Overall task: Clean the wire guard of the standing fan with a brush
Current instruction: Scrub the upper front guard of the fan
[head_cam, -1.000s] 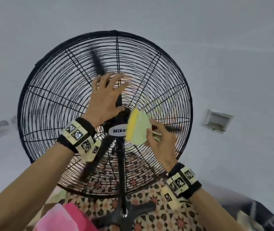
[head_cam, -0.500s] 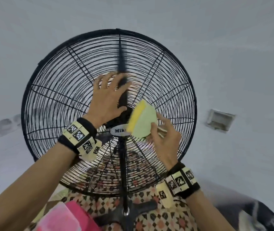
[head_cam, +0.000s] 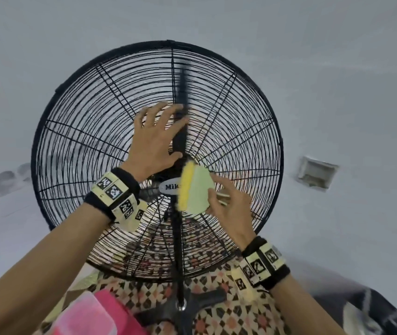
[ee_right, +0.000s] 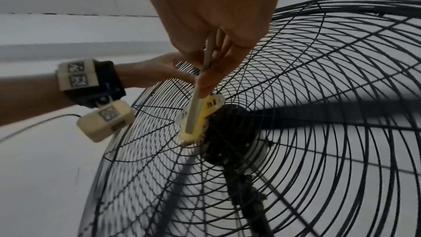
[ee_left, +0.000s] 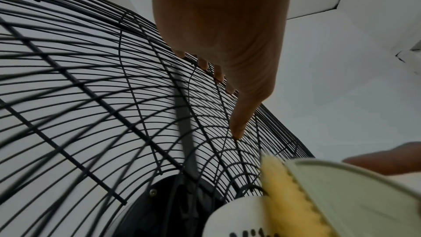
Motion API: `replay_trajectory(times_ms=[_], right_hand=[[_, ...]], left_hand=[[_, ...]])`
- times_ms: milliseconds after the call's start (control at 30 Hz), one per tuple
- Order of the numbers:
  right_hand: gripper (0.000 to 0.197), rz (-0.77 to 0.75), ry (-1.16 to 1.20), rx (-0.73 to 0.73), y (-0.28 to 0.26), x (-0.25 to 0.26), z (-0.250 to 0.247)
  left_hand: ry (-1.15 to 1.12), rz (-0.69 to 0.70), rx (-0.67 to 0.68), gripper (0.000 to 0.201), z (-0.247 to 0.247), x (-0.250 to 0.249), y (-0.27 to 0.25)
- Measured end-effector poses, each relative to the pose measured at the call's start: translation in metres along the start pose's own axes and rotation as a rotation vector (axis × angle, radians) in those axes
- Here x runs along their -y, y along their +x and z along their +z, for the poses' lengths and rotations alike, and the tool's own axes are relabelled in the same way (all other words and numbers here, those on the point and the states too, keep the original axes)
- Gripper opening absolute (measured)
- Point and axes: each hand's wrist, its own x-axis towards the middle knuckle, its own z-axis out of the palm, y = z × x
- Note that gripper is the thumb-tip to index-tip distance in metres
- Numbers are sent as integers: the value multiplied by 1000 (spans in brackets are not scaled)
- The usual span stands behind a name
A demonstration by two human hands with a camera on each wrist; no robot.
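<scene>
The black wire guard (head_cam: 76, 141) of the standing fan fills the middle of the head view, with a white logo badge (head_cam: 168, 187) at its hub. My left hand (head_cam: 155, 139) lies flat on the guard just above the hub, fingers spread and straight; its fingertips (ee_left: 237, 132) touch the wires. My right hand (head_cam: 228, 204) grips the pale green brush (head_cam: 198, 192) by its handle (ee_right: 206, 64). The yellow bristles (head_cam: 185, 187) press on the guard beside the badge. Behind the wires a dark blade (head_cam: 181, 93) points up, blurred.
The fan's black pole (head_cam: 179, 250) and base (head_cam: 192, 308) stand on a patterned tiled floor (head_cam: 216, 320). A pink container (head_cam: 88, 315) sits at the lower left. A grey wall with a white socket box (head_cam: 315, 175) lies behind the fan. A dark object (head_cam: 371, 313) is at lower right.
The blade behind the guard has turned from up-left to near vertical. The brush has shifted slightly up along the hub. My left hand has stayed flat on the wires.
</scene>
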Motion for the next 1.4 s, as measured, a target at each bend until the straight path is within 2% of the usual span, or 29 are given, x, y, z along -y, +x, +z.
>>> replay_trajectory(times_ms=[67,200,300,367,500,600,700,767,833,900,1067,1233,1333,1400], right_hand=[[40,-17,-30,22,-4,0,-2],[43,19,25,-106,4,5,-5],[43,-7,-30,-17,1,7,-2],[40,-36,-54,24,-2,11,-3],[43,-70,8,-34,6,23,-1],[46,-85,-53,-8,13,28,4],[42,-83,-175,-161,16,22,0],[41,-75,-185,-207,16,23,2],[42,-112,-154,-114,13,30,7],[42,-179,-238,-43,14,31,11],[39,-129,-388,-202,18,30,5],[42,-182,-302,-72,12,41,19],[40,-105,-401,-213,20,37,8],[38,-127,-443,-257,20,40,3]], left_hand=[[7,16,0,97,0,2,-1],[31,85,18,102,2,10,-6],[37,109,37,104,2,14,-10],[17,83,29,101,4,14,-15],[-36,-17,-14,97,7,11,-27],[-39,-26,-18,97,4,9,-28],[-50,-44,-6,98,2,11,-24],[-75,-61,-6,98,4,12,-22],[-100,-64,-14,97,6,12,-22],[-102,-61,-28,98,7,13,-24],[-71,-44,-26,100,7,15,-25],[-67,-33,-58,96,9,13,-28],[-70,-31,-50,100,8,16,-29],[-66,-29,-54,99,5,16,-28]])
